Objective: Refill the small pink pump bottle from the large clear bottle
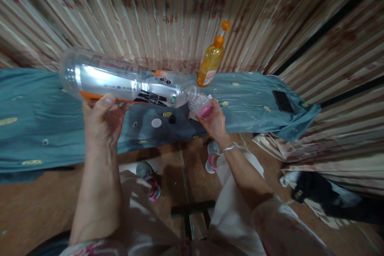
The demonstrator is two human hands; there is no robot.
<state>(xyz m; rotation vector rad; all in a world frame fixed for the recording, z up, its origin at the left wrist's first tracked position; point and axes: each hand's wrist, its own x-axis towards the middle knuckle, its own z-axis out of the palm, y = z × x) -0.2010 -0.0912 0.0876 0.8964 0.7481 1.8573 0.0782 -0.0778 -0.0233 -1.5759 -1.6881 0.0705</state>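
Bottle [126,84], large, clear, silver and orange label: held aloft on its side above the cloth [246,92], base to the left, neck to the right and slightly lower in view.

Left hand [103,118]: closed on the large bottle near its base half, palm beneath, thumb laid along the near face. Forearm runs almost straight up the view from lower left.

Right hand [215,122]: closed round the small bottle [201,107], clear, pink label, gripped from its right side. Forearm slants in from lower right; bracelet [228,147] at the wrist.

Necks: the large bottle's mouth meets the small bottle's top; blur there leaves it uncertain whether the rims touch.

On the cloth: white cap [156,123] and black cap [172,119], side by side, below the large bottle; pump bottle [211,62], orange, upright behind the small bottle; phone [282,101], dark, well apart to the right.

Behind: curtain [168,16], pleated, patterned.
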